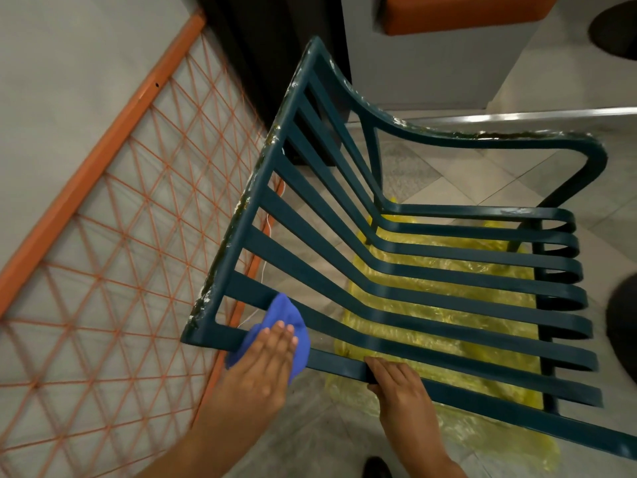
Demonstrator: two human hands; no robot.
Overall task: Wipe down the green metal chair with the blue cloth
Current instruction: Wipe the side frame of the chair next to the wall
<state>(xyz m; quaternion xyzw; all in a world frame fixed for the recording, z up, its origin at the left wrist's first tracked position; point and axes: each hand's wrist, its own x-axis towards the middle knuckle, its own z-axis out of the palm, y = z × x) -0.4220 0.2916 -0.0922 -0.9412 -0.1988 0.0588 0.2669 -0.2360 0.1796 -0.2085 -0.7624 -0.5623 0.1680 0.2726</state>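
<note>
From the head camera, looking down, the green metal chair (396, 270) fills the middle of the view. It stands on a tiled floor (465, 188), its slatted back rising toward the upper left and its slatted seat running out to the right, where the slat ends curl under. The top rail of the back and the far armrest show white and yellowish chipped patches in the paint.

The left hand (265, 357) lies flat, fingers together and stretched out, pressing the blue cloth (282, 319) against the near lower corner of the chair back, where the lowest slats meet the side rail. The cloth is bunched under the palm and sticks out above the fingertips and to both sides.

The right hand (396, 377) is curled over the nearest rail of the chair, just to the right of the cloth, fingers wrapped on top of the bar and gripping it.

Under the seat a crumpled yellow plastic sheet (448, 326) is spread on the floor, visible through the slats. To the left, an orange frame with a lattice of orange cord (131, 236) leans against a pale wall. At the top edge sits an orange cushion (465, 12).
</note>
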